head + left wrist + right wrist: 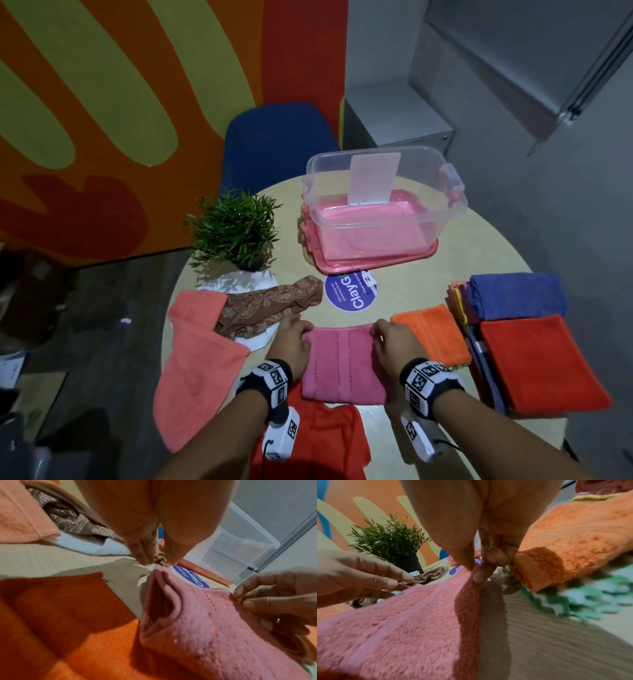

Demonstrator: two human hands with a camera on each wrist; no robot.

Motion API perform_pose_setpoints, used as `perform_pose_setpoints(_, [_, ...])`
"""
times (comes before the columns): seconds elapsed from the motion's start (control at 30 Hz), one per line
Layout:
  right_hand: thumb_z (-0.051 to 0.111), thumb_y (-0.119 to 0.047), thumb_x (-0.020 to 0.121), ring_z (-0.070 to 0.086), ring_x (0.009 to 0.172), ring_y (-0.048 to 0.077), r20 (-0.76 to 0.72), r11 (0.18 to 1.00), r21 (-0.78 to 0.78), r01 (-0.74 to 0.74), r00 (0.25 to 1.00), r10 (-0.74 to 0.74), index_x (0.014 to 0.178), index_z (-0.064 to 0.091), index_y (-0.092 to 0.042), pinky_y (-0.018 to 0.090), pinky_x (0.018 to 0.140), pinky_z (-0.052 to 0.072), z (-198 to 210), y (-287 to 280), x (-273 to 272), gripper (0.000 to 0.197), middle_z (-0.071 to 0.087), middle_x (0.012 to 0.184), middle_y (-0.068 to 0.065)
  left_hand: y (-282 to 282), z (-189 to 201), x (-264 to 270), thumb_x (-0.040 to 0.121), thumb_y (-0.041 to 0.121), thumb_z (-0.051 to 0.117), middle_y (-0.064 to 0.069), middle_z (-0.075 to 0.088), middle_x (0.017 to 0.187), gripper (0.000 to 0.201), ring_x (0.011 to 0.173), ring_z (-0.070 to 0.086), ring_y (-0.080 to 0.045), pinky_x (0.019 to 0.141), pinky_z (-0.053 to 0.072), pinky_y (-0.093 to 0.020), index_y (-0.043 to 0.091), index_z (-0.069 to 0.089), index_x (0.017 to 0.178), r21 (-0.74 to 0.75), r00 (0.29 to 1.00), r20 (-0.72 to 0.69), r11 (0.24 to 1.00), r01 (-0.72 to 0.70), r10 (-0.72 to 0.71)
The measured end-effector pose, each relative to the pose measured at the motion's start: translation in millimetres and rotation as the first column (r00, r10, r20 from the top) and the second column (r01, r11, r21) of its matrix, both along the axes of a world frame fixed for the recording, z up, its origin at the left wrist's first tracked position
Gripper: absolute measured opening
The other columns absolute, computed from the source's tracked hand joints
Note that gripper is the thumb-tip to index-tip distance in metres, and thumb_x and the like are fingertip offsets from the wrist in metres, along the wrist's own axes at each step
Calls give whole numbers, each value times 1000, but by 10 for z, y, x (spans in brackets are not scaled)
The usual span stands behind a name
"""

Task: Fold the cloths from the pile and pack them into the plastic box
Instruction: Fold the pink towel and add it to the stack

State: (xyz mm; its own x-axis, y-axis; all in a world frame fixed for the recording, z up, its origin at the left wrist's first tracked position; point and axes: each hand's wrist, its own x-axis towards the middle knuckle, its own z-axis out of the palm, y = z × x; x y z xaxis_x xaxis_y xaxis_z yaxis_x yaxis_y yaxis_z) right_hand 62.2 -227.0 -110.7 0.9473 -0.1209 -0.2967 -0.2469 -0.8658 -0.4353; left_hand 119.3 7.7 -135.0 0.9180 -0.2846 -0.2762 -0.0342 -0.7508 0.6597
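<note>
Pink cloth (342, 363) lies folded at lower centre of the surface (411, 281), long axis toward the box (385, 205) above; left hand (291, 342) and right hand (390, 342) pinch its far corners, equally near.

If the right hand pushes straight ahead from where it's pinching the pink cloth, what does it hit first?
Probably the round purple sticker, flat on the table, so no real obstacle; beyond it stands the plastic box. The right hand points roughly there; depth is uncertain.
</note>
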Motion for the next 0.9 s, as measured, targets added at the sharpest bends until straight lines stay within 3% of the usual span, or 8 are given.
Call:
perform_pose_setpoints(0.07, [52,-19,94,58,98,21,61,999,17,-31,998,30,110,61,-18,28,82,48,8,-8,-101,18,53,114,-1,47,11,-76,87,12,59,4,42,133,22,122,45,-15,108,37,-29,21,65,106,-7,996,82,999,45,-44])
perform_pose_setpoints(0.17, [55,-22,87,57,99,16,45,975,74,-210,977,207,108,62,-24,28,85,49,-10,-27,-339,22,50,113,-5,161,127,-284,78,25,61,15,49,109,11,105,46,-10,96,42,-35,29,59,89,57,934,170,949,309,-314])
perform_pose_setpoints(0.3, [49,-27,75,54,101,13,-76,884,86,-459,882,465,112,60,-25,30,87,49,-112,-64,-663,39,52,114,-7,339,112,-465,76,34,61,15,56,115,26,111,49,-11,97,37,-35,31,59,101,220,813,16,795,565,-582])
perform_pose_setpoints(0.4, [46,-20,80,54,99,14,-15,898,43,-438,899,439,115,61,-22,30,84,49,-219,-43,-733,38,53,115,-6,399,38,-477,76,29,62,15,54,125,41,120,47,-10,102,30,-35,34,53,115,284,824,-72,780,557,-562])
perform_pose_setpoints(0.57, [52,-8,85,56,102,24,-18,925,1,-380,925,380,104,70,-11,29,85,45,-259,46,-635,26,60,110,6,306,29,-481,91,22,52,11,60,126,29,120,51,-12,97,32,-31,29,60,118,301,847,14,810,504,-532])
perform_pose_setpoints(0.7, [50,-24,78,56,95,16,-29,948,85,-306,951,309,94,63,-19,25,84,47,-119,-25,-602,21,61,101,0,336,51,-466,94,25,51,5,70,106,15,102,63,-17,86,46,-27,24,61,106,105,943,-38,937,334,-332])
perform_pose_setpoints(0.8, [49,-31,81,60,82,14,-50,950,156,-272,958,282,92,53,-25,32,75,51,-7,-95,-562,13,64,89,-3,367,34,-429,97,26,51,2,70,108,15,101,63,-18,84,46,-27,24,59,109,89,965,-78,962,257,-250])
perform_pose_setpoints(0.9, [50,-29,89,63,78,18,-31,960,170,-222,973,231,104,50,-21,34,70,51,53,-113,-457,17,67,87,2,351,3,-395,99,28,49,-2,70,109,16,102,62,-22,82,45,-27,22,60,109,85,975,-84,974,211,-204])
